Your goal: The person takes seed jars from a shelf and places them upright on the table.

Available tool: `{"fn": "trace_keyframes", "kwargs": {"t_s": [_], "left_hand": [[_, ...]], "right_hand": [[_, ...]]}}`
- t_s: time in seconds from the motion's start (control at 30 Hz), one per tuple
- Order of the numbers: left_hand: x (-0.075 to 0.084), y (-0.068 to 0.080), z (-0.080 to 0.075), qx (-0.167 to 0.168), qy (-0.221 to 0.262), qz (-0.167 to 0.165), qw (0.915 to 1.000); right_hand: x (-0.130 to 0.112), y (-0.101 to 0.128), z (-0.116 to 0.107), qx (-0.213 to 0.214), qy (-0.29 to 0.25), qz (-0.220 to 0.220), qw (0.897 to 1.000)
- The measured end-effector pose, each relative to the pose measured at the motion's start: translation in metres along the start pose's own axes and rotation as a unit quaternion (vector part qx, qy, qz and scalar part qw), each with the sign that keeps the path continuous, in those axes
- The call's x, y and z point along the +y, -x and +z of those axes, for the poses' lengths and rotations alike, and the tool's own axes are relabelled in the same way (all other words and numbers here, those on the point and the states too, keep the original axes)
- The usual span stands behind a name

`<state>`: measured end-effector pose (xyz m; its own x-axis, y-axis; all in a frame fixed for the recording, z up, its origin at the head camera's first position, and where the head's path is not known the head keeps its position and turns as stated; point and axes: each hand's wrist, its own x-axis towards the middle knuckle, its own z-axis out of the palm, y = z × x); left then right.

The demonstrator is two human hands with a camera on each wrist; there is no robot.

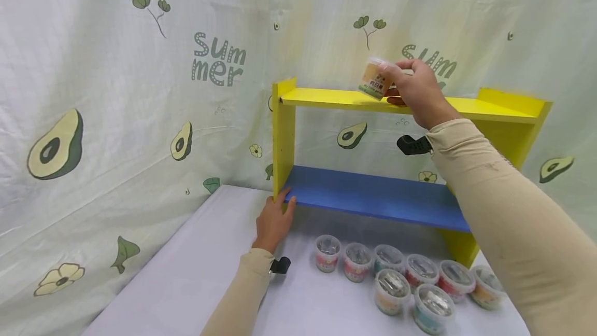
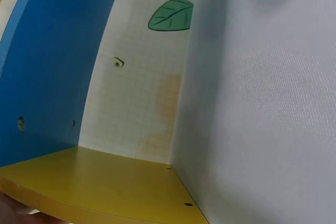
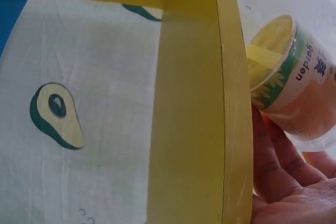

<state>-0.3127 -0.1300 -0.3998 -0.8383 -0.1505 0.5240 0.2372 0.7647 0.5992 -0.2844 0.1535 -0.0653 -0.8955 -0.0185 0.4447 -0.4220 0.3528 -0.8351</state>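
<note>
My right hand (image 1: 422, 87) pinches a small clear plastic cup (image 1: 374, 79) with an orange label and a green band, printed "garden". It is tilted, just above the yellow top board (image 1: 326, 96) of a two-tier shelf. The right wrist view shows the cup (image 3: 302, 85) beyond the board's edge, with my fingers (image 3: 283, 156) under it. My left hand (image 1: 272, 222) grips the shelf's lower left corner, where the yellow side panel (image 1: 283, 139) meets the blue board (image 1: 368, 193). In the left wrist view only a bit of that hand (image 2: 21, 211) shows below the yellow panel.
Several similar lidded cups (image 1: 392, 291) with red, teal and orange labels stand on the white table (image 1: 200, 274), in front of and below the blue board. A curtain (image 1: 116, 66) with avocado prints hangs behind the shelf and along the left side.
</note>
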Motion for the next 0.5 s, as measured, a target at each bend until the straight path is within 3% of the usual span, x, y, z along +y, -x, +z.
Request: {"fn": "trace_keyframes", "kwargs": {"t_s": [0.3, 0.5], "left_hand": [[-0.003, 0.002, 0.001, 0.001, 0.004, 0.008, 1.0], [-0.003, 0.001, -0.004, -0.001, -0.002, 0.007, 1.0]], "right_hand": [[0.002, 0.008, 0.001, 0.001, 0.007, -0.019, 1.0], [0.001, 0.017, 0.002, 0.009, -0.024, -0.027, 0.999]]}}
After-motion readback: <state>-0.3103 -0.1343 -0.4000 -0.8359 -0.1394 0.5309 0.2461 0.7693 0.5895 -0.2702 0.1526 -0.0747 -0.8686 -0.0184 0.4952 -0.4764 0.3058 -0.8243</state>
